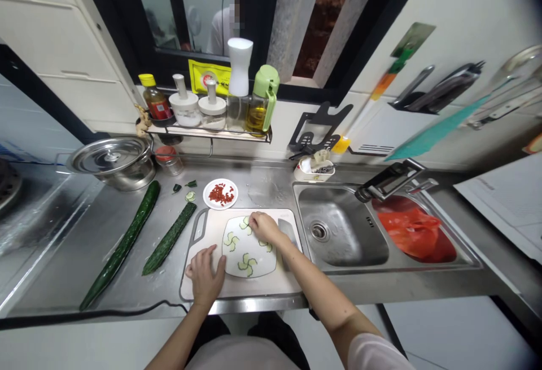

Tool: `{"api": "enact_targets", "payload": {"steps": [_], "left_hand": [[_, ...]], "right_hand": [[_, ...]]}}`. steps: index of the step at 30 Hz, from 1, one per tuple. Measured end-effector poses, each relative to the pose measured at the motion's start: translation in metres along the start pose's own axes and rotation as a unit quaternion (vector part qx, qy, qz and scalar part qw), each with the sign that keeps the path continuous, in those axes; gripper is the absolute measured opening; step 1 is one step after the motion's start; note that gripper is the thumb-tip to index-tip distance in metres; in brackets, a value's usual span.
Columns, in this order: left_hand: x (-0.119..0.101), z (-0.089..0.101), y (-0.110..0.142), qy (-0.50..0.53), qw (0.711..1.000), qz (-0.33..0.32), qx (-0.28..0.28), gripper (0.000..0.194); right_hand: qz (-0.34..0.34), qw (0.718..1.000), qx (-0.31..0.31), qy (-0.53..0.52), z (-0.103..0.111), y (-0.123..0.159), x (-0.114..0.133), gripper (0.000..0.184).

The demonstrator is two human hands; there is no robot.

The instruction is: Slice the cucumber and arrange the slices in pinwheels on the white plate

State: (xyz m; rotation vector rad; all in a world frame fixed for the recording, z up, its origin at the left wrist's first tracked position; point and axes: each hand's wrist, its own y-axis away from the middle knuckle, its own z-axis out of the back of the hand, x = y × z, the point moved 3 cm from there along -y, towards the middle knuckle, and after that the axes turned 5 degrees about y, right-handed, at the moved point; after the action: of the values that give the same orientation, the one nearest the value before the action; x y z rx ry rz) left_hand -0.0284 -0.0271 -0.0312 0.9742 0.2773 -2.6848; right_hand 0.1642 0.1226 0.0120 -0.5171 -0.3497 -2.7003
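Observation:
A white squarish plate (pixel 266 268) with a dark rim lies on the cutting board (pixel 203 294). Thin cucumber slices (pixel 247 265) sit on it in several pinwheel shapes. At the plate's far edge my right hand (pixel 263 227) is closed in a pinch on a cucumber slice, beside the far pinwheel. My left hand (pixel 205 277) rests open, fingers apart, on the board by the plate's left edge. Partly hidden under my right forearm is a knife blade (pixel 288 231). Behind the board stands a small white dish (pixel 207 196) of red goji berries (pixel 221 194).
To the left lie a long cucumber (pixel 122 246) and a cut cucumber (pixel 169 240), with small cucumber scraps (pixel 190 196) near them. A lidded steel pot (pixel 122 166) stands behind. Right of the board is a sink (pixel 342 229), with a red bag (pixel 417 231) in the side basin.

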Motion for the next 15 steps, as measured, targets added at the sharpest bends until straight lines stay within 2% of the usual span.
{"api": "enact_targets", "payload": {"steps": [8,15], "left_hand": [[0.0,0.0,0.0,-0.004,1.0,-0.003,-0.001,0.044],[0.002,-0.002,-0.001,-0.011,1.0,0.005,0.004,0.044]], "right_hand": [[0.0,0.998,0.02,0.067,-0.009,-0.001,0.01,0.017],[-0.016,0.996,0.029,0.08,-0.012,-0.002,0.011,0.014]]}}
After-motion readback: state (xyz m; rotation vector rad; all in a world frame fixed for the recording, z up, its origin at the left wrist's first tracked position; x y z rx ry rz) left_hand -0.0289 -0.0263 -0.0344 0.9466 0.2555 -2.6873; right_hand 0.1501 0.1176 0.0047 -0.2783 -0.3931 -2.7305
